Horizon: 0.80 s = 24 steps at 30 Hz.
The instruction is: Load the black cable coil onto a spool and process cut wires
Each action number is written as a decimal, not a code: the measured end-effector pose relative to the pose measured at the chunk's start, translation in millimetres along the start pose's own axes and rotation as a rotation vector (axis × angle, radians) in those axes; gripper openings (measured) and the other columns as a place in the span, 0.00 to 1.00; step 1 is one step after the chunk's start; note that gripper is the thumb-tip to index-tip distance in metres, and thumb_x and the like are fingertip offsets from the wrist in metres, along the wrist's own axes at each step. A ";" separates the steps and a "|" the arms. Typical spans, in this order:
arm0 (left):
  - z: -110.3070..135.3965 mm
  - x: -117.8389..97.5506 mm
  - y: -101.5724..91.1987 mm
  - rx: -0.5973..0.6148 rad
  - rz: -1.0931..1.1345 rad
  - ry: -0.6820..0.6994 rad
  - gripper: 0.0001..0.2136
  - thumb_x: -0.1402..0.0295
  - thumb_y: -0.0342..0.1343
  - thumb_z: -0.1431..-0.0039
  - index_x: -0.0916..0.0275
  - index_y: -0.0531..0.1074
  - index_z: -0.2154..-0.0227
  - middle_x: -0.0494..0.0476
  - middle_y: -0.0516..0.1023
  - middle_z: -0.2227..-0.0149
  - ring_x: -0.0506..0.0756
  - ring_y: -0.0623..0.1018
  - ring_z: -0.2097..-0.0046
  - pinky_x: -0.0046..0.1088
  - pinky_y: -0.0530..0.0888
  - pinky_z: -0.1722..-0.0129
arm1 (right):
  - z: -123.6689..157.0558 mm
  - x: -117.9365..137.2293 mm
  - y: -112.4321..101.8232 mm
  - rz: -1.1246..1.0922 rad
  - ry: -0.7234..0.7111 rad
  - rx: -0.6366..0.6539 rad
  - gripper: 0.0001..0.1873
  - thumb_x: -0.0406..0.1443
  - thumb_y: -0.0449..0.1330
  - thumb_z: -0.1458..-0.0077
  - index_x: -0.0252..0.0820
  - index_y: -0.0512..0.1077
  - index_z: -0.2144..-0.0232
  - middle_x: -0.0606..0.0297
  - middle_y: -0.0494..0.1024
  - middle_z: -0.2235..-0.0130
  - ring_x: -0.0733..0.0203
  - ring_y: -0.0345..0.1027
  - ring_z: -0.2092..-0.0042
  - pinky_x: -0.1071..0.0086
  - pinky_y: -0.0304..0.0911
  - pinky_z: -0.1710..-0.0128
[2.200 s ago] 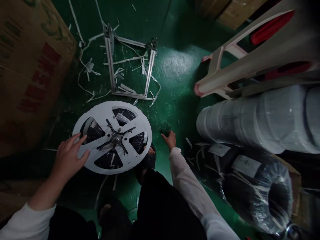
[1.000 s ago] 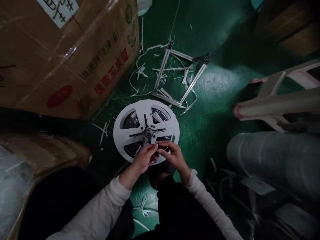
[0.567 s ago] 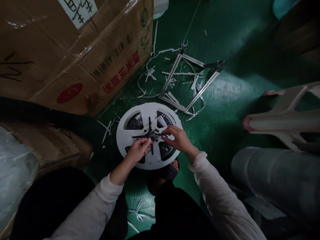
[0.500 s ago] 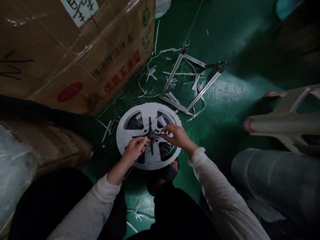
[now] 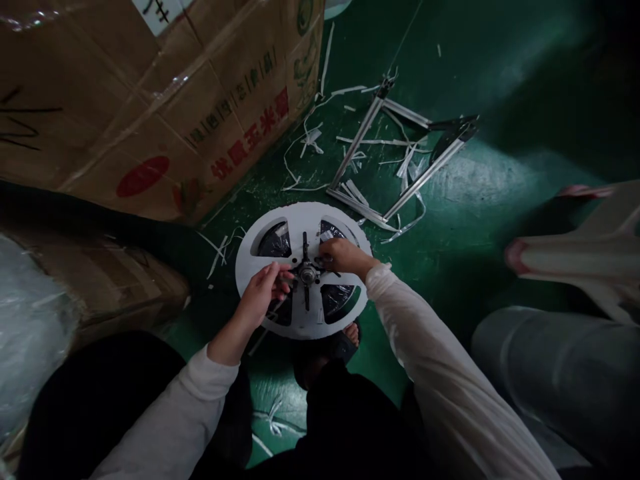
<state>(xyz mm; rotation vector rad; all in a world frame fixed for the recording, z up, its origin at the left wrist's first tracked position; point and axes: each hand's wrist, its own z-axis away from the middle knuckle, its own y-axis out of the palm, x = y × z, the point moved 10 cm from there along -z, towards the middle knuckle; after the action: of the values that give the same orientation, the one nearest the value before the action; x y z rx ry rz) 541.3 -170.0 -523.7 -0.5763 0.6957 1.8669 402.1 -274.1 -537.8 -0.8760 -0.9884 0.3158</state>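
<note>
A white spoked reel (image 5: 303, 320) lies flat on the green floor, with black wound material showing through its openings. A dark metal cross-shaped fitting (image 5: 306, 272) sits at its hub. My left hand (image 5: 263, 293) is closed in a pinch on the left arm of that fitting. My right hand (image 5: 343, 255) is closed on the fitting's right arm, fingers curled beside the hub. Both sleeves are pale. A sandalled foot (image 5: 345, 337) shows just under the reel's near rim.
A large taped cardboard box (image 5: 150, 100) stands at the left, with another box (image 5: 100, 287) below it. A folded metal frame (image 5: 400, 160) and white strip scraps lie beyond the reel. Wrapped rolls (image 5: 560, 373) and a pale plastic stool (image 5: 580, 247) are at the right.
Both hands came together near the reel's rim, then moved up to the hub. The right hand has slid in closer to the hub; the view has shifted slightly.
</note>
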 end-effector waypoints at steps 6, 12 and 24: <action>7.2 0.5 15.0 0.128 0.337 -0.175 0.27 0.48 0.41 0.36 0.67 0.72 0.53 0.66 0.78 0.54 0.58 0.79 0.56 0.34 0.75 0.59 | 19.7 18.3 -32.8 -0.060 0.131 -0.251 0.14 0.29 0.61 0.50 0.40 0.74 0.58 0.57 0.77 0.61 0.52 0.69 0.59 0.63 0.63 0.59; 14.9 3.8 26.5 0.199 0.473 -0.276 0.33 0.43 0.34 0.37 0.66 0.70 0.49 0.67 0.78 0.55 0.58 0.79 0.56 0.38 0.73 0.54 | 31.1 100.2 -51.7 -0.241 0.001 -0.429 0.09 0.37 0.60 0.42 0.43 0.74 0.59 0.60 0.76 0.65 0.54 0.66 0.62 0.61 0.64 0.60; 13.8 -11.6 7.3 0.146 -0.207 0.101 0.25 0.57 0.68 0.55 0.64 0.76 0.55 0.59 0.82 0.58 0.56 0.80 0.57 0.32 0.75 0.54 | 43.6 79.5 -19.8 -0.729 0.253 -0.508 0.09 0.35 0.60 0.42 0.41 0.73 0.58 0.64 0.79 0.66 0.62 0.72 0.66 0.71 0.64 0.68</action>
<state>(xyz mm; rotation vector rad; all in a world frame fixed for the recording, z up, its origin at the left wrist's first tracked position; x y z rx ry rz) 537.7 -170.3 -504.6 -0.6269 0.8005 1.5901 406.0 -217.4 -464.5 -0.9129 -1.0954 -0.6763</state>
